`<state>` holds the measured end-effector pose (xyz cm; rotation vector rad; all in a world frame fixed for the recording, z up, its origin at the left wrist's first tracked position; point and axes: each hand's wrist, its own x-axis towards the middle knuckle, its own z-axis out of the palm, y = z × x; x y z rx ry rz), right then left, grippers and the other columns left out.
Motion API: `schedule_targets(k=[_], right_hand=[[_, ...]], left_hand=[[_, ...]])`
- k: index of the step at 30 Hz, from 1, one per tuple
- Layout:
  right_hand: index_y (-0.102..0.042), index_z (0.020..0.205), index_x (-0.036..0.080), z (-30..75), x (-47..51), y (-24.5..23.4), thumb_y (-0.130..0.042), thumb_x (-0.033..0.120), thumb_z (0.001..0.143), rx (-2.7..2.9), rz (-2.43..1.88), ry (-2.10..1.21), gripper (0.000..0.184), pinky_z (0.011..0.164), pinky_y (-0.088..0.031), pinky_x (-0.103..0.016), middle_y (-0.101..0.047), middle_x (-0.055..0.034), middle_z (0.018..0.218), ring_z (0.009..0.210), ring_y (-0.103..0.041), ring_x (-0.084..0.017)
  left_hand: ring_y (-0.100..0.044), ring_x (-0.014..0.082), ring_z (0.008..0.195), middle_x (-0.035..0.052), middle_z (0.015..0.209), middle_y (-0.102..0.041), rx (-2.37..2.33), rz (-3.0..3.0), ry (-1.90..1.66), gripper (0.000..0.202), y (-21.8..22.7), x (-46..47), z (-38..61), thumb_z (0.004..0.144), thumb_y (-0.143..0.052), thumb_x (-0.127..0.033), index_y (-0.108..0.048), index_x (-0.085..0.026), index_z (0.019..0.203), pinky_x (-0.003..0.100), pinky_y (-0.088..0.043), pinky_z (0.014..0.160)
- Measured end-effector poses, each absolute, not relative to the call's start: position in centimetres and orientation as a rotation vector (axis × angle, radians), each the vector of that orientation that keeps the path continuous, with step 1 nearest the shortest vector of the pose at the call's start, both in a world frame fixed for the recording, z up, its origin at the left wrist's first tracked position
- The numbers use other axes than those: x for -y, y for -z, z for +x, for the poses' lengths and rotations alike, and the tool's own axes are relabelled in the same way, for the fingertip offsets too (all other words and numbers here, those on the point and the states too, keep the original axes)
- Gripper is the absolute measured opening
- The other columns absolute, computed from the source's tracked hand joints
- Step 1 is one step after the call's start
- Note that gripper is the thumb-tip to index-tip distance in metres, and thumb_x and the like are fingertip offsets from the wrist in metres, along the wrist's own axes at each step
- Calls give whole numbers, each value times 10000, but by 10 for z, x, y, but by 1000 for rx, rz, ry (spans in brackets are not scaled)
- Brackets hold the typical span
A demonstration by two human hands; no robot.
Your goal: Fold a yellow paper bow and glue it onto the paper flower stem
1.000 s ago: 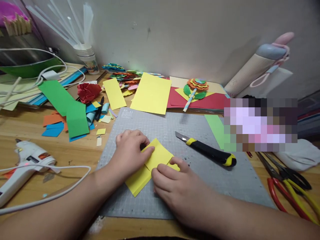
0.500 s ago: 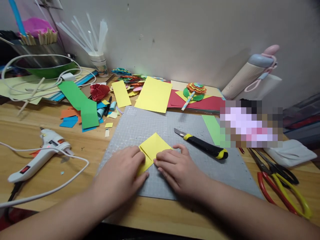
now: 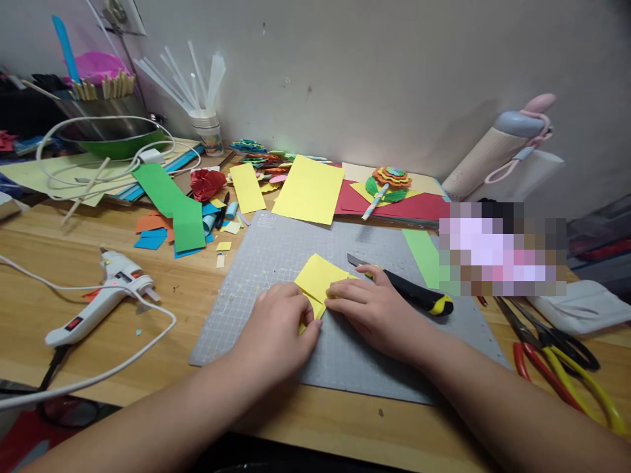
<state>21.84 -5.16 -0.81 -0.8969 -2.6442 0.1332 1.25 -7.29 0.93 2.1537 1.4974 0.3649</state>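
- Head view: our folded yellow paper (image 3: 321, 276) lies on the grey mat (image 3: 384, 374), beside the knife (image 3: 411, 291).
- Our left hand (image 3: 279, 325) pinches its near corner; our right hand (image 3: 382, 312) touches its right side, grip unclear.
- We'd best align edges before pressing creases.

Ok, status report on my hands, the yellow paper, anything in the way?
Left hand and right hand on folded yellow paper. Paper on grey cutting mat. Utility knife, blade out, just beyond right hand.
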Motion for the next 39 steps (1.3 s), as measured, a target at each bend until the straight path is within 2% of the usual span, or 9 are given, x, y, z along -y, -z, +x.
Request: schedule_targets(k=[2, 5, 9, 16, 21, 24, 27, 35, 39], right_hand=[[-637, 1091, 240, 223, 49, 8, -456, 134, 943, 2665, -882, -140, 256, 1053, -222, -498, -675, -35, 1126, 995, -620, -164], [-648, 1090, 230, 224, 49, 8, -452, 112, 932, 2674, -875, -151, 279, 1065, -237, -512, -673, -48, 1134, 986, -627, -165], [-652, 1050, 203, 222, 51, 5, -426, 98, 931, 2672, -903, -214, 276, 1083, -229, -526, -668, -53, 1144, 1005, -621, -167], [-637, 1045, 199, 221, 54, 1, -470, 145, 929, 2677, -943, -222, 210, 1094, -212, -536, -661, -63, 1138, 1004, -618, -175], [-642, 891, 196, 224, 52, -2, -494, 99, 892, 2789, -842, -121, 177, 1103, -175, -566, -628, -94, 1160, 1041, -598, -194], [-642, 971, 213, 227, 50, -3, -486, 107, 902, 2834, -786, -128, 201, 1101, -166, -587, -614, -89, 1177, 1069, -583, -197], [-616, 1119, 238, 229, 50, -4, -484, 129, 909, 2850, -764, -160, 272, 1100, -182, -584, -604, -91, 1185, 1090, -573, -203], [-624, 1119, 203, 227, 53, -6, -502, 82, 872, 2844, -805, -178, 301, 1109, -187, -577, -596, -115, 1214, 1135, -553, -213], [-599, 1191, 189, 229, 53, -5, -482, 75, 877, 2853, -791, -208, 355, 1108, -196, -582, -589, -128, 1241, 1166, -539, -228]], left_hand=[[-529, 229, 888, 47, 902, -597, -1461, 2267, -366, 64, -7, 74, 15, 829, -539, -224, -596, -194, 829, 388, -414, 772], [-529, 224, 909, 48, 967, -598, -1342, 2435, -353, 202, -4, 77, 14, 893, -465, -206, -610, -226, 1032, 387, -424, 774], [-523, 247, 930, 61, 998, -613, -1257, 2651, -269, 281, -5, 83, 11, 927, -422, -206, -590, -217, 1151, 415, -429, 782], [-524, 239, 891, 32, 873, -607, -1185, 2669, -245, 205, -16, 95, -2, 905, -460, -219, -655, -227, 967, 415, -409, 780], [-524, 208, 835, 14, 828, -596, -1146, 2553, -304, 186, -17, 101, -12, 892, -465, -196, -644, -232, 854, 397, -410, 762], [-527, 223, 926, 39, 962, -604, -1211, 2478, -377, 115, -13, 100, -13, 871, -500, -190, -599, -212, 926, 410, -420, 800], [-522, 254, 1004, 71, 1075, -600, -1277, 2453, -413, 237, -8, 97, -10, 840, -563, -221, -530, -201, 1074, 451, -418, 852], [-542, 261, 981, 72, 1054, -611, -1357, 2447, -403, 276, -4, 90, -2, 831, -575, -243, -504, -209, 1095, 469, -425, 854], [-541, 268, 995, 85, 1079, -601, -1378, 2458, -422, 301, -3, 91, -1, 820, -594, -265, -506, -201, 1100, 475, -425, 856]])
